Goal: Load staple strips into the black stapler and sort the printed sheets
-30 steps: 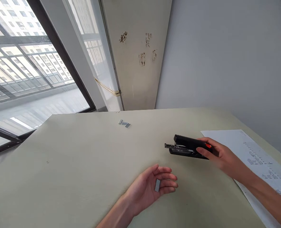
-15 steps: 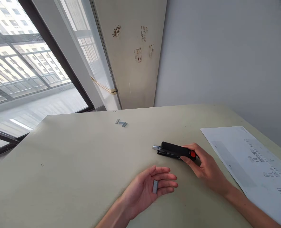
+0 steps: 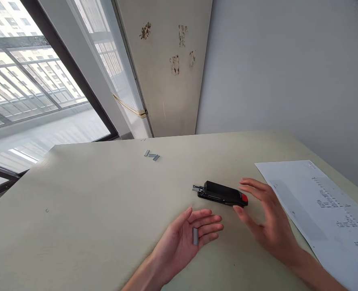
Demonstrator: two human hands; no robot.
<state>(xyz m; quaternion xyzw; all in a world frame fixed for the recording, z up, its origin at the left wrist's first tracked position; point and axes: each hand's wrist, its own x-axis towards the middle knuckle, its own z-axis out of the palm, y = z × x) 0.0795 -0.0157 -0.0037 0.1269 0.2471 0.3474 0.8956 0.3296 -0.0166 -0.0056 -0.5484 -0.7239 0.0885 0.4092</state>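
Observation:
My left hand (image 3: 183, 242) is held palm up above the table, fingers loosely extended and slightly curled. Across its palm, near the finger bases, rests a grey strip of staples (image 3: 195, 236). A black stapler (image 3: 223, 193) with a red tail end lies on the table, its metal magazine tip sticking out to the left. Around the stapler's red end, my right hand (image 3: 266, 218) is open, thumb and fingers spread apart. Its thumb tip is close to the stapler's near edge; whether it touches I cannot tell.
Several short staple strips (image 3: 152, 155) lie toward the table's far edge. One loose staple (image 3: 47, 210) is on the left. A printed sheet of paper (image 3: 300, 190) covers the right side. Beyond the table (image 3: 106, 182) are a window, a stained panel (image 3: 179, 97) and a wall (image 3: 272, 72).
My right hand has let go of the stapler, spreading its fingers and drawing back slightly. The stapler now lies on the table. My left hand still bears the strip of staples.

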